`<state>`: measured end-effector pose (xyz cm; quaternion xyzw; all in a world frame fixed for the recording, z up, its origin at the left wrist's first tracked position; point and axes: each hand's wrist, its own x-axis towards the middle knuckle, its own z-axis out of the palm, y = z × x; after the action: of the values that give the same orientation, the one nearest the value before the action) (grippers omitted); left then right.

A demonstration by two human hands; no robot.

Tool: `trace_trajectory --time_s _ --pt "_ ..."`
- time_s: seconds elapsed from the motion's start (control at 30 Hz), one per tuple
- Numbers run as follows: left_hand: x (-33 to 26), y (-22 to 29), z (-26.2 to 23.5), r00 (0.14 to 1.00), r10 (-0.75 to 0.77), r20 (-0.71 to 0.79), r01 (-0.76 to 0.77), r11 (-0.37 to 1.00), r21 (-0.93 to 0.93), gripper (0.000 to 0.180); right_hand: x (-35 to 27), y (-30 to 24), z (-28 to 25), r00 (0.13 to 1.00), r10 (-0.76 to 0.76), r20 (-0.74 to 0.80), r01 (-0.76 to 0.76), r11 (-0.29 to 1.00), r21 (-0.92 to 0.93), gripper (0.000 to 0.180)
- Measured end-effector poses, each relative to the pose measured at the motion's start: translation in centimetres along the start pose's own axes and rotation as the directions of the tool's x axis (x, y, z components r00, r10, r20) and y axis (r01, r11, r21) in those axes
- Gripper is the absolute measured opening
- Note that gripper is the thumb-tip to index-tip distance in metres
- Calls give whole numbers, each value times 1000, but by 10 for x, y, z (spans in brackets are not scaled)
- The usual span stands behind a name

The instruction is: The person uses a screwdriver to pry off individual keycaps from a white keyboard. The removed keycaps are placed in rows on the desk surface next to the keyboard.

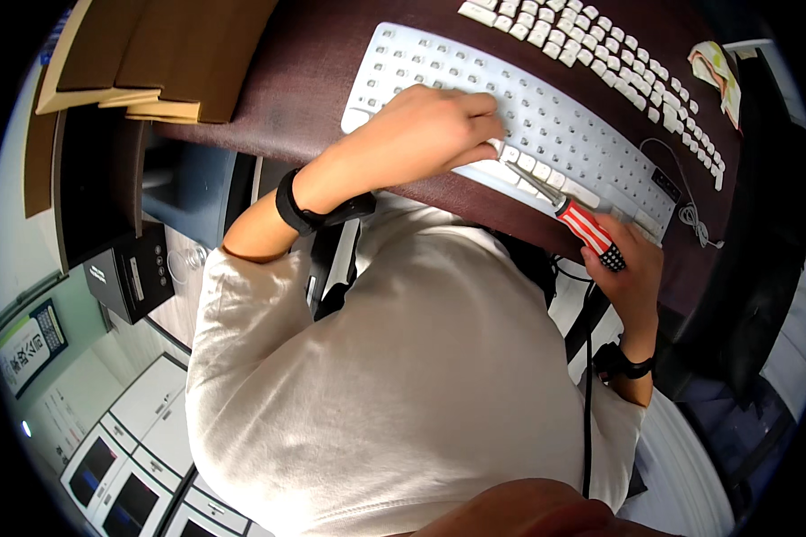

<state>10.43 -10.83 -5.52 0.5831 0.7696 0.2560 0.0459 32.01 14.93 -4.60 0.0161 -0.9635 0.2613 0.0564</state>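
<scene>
A white keyboard (546, 112) lies on the dark desk, most of its switches bare, with a few white keycaps (542, 170) along its near edge. My left hand (439, 130) is over its left half, fingers curled and pinched together by the near row; what they hold, if anything, is hidden. My right hand (631, 264) grips a screwdriver (587, 234) by its handle, red and white striped with a black, white-dotted end. The metal shaft points up and left, its tip beside the keycaps and close to my left fingertips.
Loose white keycaps (600, 58) are laid out in rows beyond the keyboard. A coiled cable (692, 217) lies by its right end. Cardboard boxes (166, 54) stand at the far left, and a crumpled packet (716, 76) sits at the far right. The desk's near edge (528, 210) runs before me.
</scene>
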Motion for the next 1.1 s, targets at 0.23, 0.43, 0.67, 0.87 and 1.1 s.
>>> trace_trajectory --time_s 0.23,0.43,0.67,0.87,1.1 --pt "34 5 -31 992 72 100 -72 997 -3 20 -22 26 -7 991 58 -122 -40 989 144 42" --pt "110 -1 -37 974 157 162 -192 953 232 18 -43 44 -14 951 189 -245 -151 974 166 40" --pt "164 -24 -3 947 182 266 -273 892 361 17 -62 54 -16 927 226 -300 -184 970 160 39" --pt "169 -30 7 937 138 321 -262 887 381 18 -73 65 -7 911 252 -327 -205 964 172 37" --pt "169 -34 7 943 143 300 -251 898 361 22 -75 68 -3 904 278 -326 -220 954 202 37"
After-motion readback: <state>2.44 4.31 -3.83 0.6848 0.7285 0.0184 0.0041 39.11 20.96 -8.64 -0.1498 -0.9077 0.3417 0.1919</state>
